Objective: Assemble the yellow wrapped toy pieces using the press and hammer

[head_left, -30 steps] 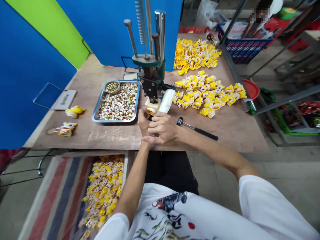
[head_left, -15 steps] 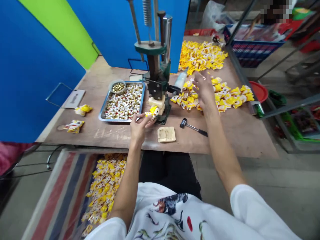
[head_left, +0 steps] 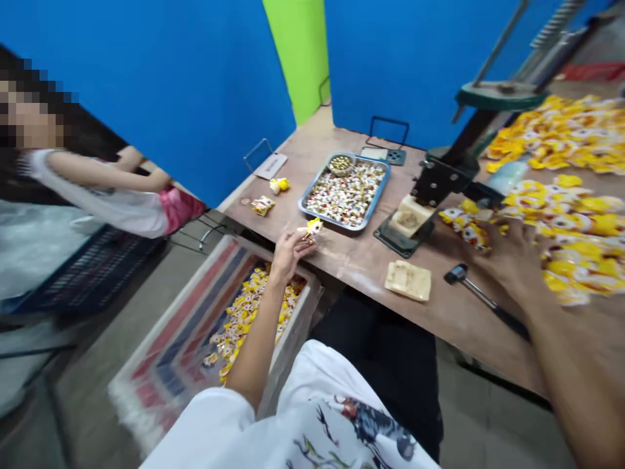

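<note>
My left hand (head_left: pixel 289 253) pinches a small yellow-and-white plastic figure (head_left: pixel 314 227) with a dark eye, above the table's front edge. Just behind it stands a metal tray (head_left: pixel 301 203) filled with small white, gold and red pieces. My right hand (head_left: pixel 510 257) is over loose yellow-and-white figures (head_left: pixel 461 221) right of the press, its fingers spread and touching some of them. A hand press (head_left: pixel 442 179) with a cream block on its base stands between my hands. Below my left forearm, a lined box holds many similar figures (head_left: pixel 239 319).
A hammer (head_left: pixel 481 293) and a cream block (head_left: pixel 409 280) lie near the front edge. A tub of gold beads (head_left: pixel 340 164) sits in the tray. Two figures (head_left: pixel 263 206) lie at the table's left. Another person's arm (head_left: pixel 105 170) shows beyond, by a blue crate (head_left: pixel 73 267).
The view has swung left. My left hand has carried the figure from the press toward the front edge above the box. My right hand has come down onto the loose figures.
</note>
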`<state>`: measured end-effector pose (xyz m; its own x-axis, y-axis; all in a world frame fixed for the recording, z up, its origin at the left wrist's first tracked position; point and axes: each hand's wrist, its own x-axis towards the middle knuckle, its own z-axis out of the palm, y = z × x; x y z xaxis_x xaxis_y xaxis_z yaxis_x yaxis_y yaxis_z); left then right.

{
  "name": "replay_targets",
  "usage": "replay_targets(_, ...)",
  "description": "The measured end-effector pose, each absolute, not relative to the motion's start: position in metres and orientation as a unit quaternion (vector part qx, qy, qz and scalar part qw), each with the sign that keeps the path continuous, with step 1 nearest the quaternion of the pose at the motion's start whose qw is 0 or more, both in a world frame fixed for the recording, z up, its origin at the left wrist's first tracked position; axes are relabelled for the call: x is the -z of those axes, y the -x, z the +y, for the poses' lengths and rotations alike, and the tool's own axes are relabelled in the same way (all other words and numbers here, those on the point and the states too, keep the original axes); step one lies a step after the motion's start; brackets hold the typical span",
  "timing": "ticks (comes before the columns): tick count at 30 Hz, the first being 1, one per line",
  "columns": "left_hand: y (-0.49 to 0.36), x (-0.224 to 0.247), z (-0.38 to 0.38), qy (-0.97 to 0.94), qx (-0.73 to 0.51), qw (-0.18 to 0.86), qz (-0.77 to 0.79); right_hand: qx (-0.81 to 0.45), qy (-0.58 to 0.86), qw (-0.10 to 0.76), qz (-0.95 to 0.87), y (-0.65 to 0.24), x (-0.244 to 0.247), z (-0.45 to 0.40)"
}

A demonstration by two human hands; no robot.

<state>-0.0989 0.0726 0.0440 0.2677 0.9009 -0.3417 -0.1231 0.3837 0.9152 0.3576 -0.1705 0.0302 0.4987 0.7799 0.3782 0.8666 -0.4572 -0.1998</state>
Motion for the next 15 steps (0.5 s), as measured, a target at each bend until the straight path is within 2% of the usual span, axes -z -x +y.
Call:
replay_targets(2, 0.125, -0.033, 0.097, -0.484, -0.439, 0.533, 0.538, 0.132, 0.847, 0.197, -0.476, -0.358, -0.025, -0.161)
replay_targets(5, 0.147, -0.017, 0.134, -0.594, -0.448, 0.357, 0.565, 0.121, 0.848, 0.204, -0.474, -0.357, -0.018, -0.147)
replay_targets(10, 0.144, -0.005, 0.175, -0.673, -0.419, 0.252, 0.554, 0.092, 0.849, 0.230, -0.467, -0.362, -0.026, -0.145)
replay_targets(15, 0.130, -0.016, 0.194, -0.685, -0.389, 0.184, 0.587, -0.031, 0.815, 0.307, -0.490, -0.346, -0.050, -0.162)
